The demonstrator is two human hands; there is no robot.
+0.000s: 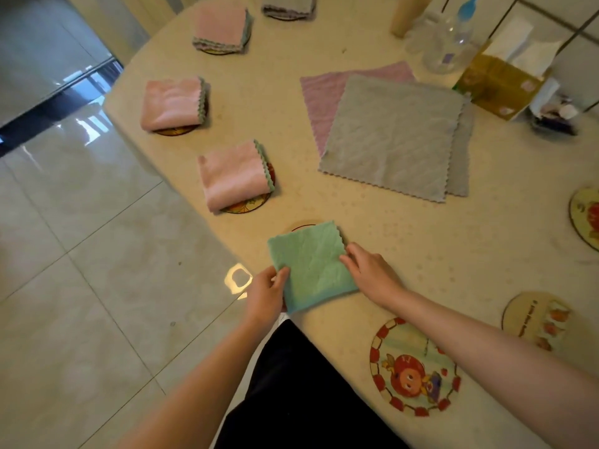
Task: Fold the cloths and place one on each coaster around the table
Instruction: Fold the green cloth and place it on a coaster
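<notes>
Surface: a pale cream top (372, 241) with fine speckles and a rounded edge, running from the near right to the far left.
Green cloth: a folded green cloth (311, 264) lies near the surface's edge, covering most of a coaster (299, 225) whose rim shows just beyond its far side.
Left hand: the left hand (265, 294) pinches the cloth's near-left edge, thumb on top, fingers curled under.
Right hand: the right hand (369, 270) rests on the cloth's right edge with fingers laid fairly flat — whether any tuck under it I cannot tell.
Placed cloths: three folded pink cloths sit on coasters along the left edge — the nearest (235, 175), the middle (173, 103) and the far one (222, 29); a folded grey-lilac cloth (288, 6) lies at the top.
Unfolded cloths: a flat grey cloth (393, 136) lies over a lilac cloth (321, 92) near the middle, with another grey layer showing along its right side.
Bare coasters: a round cartoon coaster (415, 367) by the right forearm, another (538, 320) further right, a third (586, 215) cut by the frame.
Clutter: at the far right a tissue box (496, 82), a clear bottle (450, 43) with a blue top and a beige cylinder (408, 14).
Room: glossy pale floor tiles (81, 254) with dark grout lines and window glare; a dark band and a grey panel at the upper left.
Person: dark clothing (298, 390) shows between the forearms.
</notes>
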